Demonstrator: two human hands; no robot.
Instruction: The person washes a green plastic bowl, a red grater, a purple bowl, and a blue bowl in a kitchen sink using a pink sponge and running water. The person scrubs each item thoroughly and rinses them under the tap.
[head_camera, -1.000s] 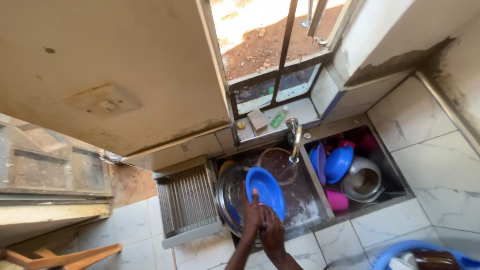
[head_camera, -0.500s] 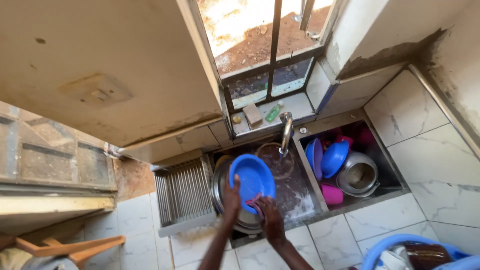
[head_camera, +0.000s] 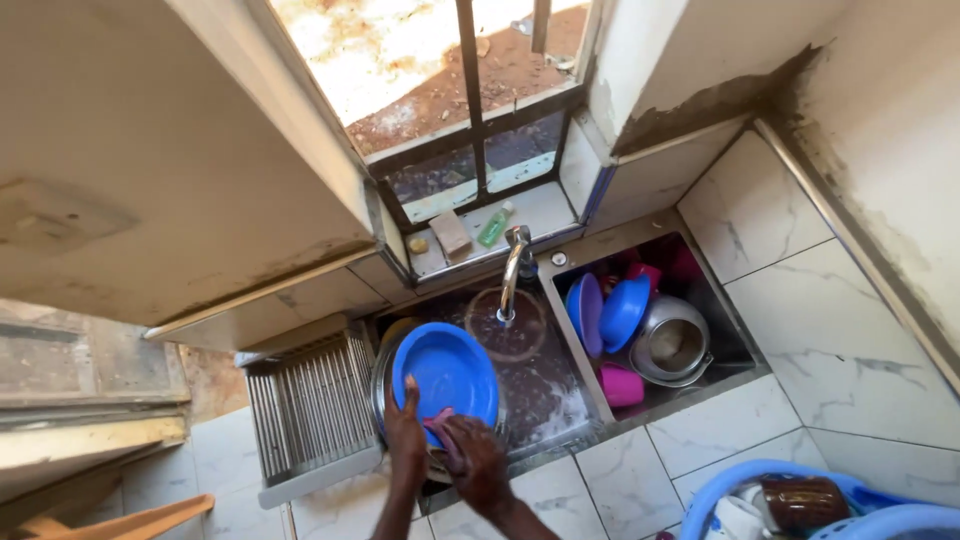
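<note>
Your left hand (head_camera: 405, 435) gripping blue plate (head_camera: 446, 368) rim, lower centre of frame, over sink (head_camera: 545, 385). Right hand (head_camera: 472, 455) closing fingers on pink cloth (head_camera: 438, 422), rubbing. Wet soapy rim likely slipping, plate knocking tap (head_camera: 514, 268).

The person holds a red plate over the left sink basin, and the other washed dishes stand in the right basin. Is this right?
Not quite: the plate is blue, not red, as the head view shows. The left hand holds it over the left basin, and the other dishes stand in the right basin.
</note>
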